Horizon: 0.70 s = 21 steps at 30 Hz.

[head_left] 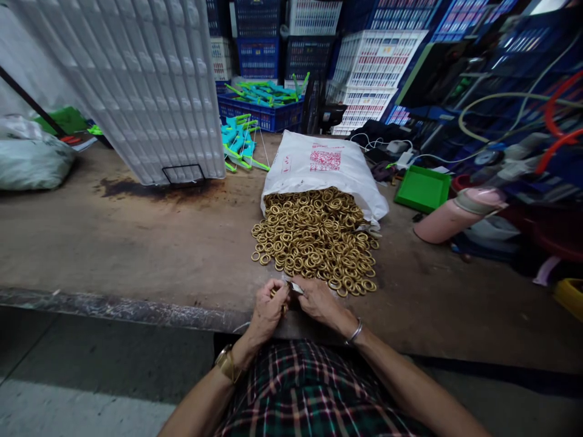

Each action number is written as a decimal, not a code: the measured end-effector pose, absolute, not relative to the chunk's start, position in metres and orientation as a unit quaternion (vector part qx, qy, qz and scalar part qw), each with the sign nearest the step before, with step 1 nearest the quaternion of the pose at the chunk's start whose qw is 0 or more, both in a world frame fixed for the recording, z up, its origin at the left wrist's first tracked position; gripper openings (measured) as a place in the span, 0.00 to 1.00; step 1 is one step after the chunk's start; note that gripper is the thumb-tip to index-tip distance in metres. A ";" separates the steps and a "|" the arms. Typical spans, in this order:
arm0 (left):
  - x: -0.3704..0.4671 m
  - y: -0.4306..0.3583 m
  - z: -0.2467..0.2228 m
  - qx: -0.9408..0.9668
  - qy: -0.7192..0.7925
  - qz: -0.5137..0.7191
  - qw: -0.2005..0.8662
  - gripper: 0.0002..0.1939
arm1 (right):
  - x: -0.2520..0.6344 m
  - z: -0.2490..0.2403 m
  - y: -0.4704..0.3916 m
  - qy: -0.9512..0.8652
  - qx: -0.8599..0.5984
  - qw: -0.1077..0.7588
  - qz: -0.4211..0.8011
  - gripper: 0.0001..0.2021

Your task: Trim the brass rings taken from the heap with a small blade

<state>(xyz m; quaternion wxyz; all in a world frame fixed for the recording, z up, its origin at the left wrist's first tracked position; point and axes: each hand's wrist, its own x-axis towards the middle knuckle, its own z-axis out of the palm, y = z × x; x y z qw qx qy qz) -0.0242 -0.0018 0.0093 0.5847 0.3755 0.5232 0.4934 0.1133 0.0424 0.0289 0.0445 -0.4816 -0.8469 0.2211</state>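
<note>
My left hand (268, 308) is closed at the table's front edge, with a gold ring (274, 293) showing between its fingers. Close beside it, my right hand (320, 300) pinches a small flat metallic tool (296, 287) that looks like a blade; its dark end reaches the left fingertips. Whether the tool touches the ring is hidden by the fingers. Just beyond both hands lies a heap of gold rings (314, 233), spilling from the mouth of a white sack (291, 161) with red print.
A tall translucent ribbed panel (177, 91) stands at the left on a wire stand. Turquoise and green plastic parts (239, 142) lie behind it. To the right are a green tray (422, 187) and a pink bottle (444, 218). Stacked crates (373, 67) line the back.
</note>
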 end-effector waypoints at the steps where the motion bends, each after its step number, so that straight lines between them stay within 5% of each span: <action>1: -0.024 -0.002 0.010 0.380 0.523 0.492 0.583 0.16 | 0.113 0.030 0.042 -0.847 -0.481 0.042 0.223 0.12; 21: -0.025 -0.006 0.016 0.473 0.540 0.504 0.481 0.10 | 0.109 0.038 0.039 -0.858 -0.472 0.024 0.203 0.14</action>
